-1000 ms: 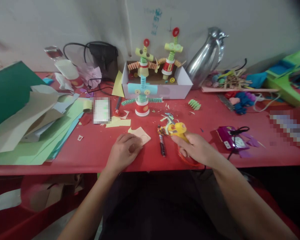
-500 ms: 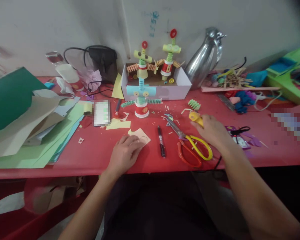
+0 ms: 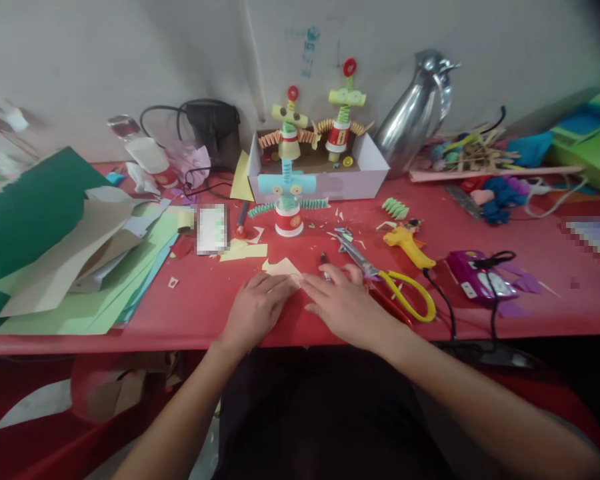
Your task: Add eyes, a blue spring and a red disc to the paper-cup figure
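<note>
On the near edge of the red table lies a small piece of cream paper (image 3: 284, 267) with a thin curved line drawn on it. My left hand (image 3: 257, 305) rests over its near part, fingers bent and pressed together on the paper. My right hand (image 3: 347, 305) has its fingers stretched out, the tips meeting the paper's right side beside my left fingertips. A black pen (image 3: 323, 258) is partly hidden behind the right hand. To its right are scissors (image 3: 414, 293) with one yellow and one red handle, and a yellow glue gun (image 3: 405, 245) lying on its side.
A blue-headed paper-cup figure (image 3: 289, 220) stands ahead, before a white box (image 3: 320, 190) with two similar figures. Paper sheets (image 3: 75, 300) are piled left. A purple device (image 3: 473, 277) with a black cable lies right. A steel jug (image 3: 410, 113) stands behind.
My right hand has let go of the yellow glue gun, which now lies on the table, and has moved left to the paper. My left hand stays at the paper.
</note>
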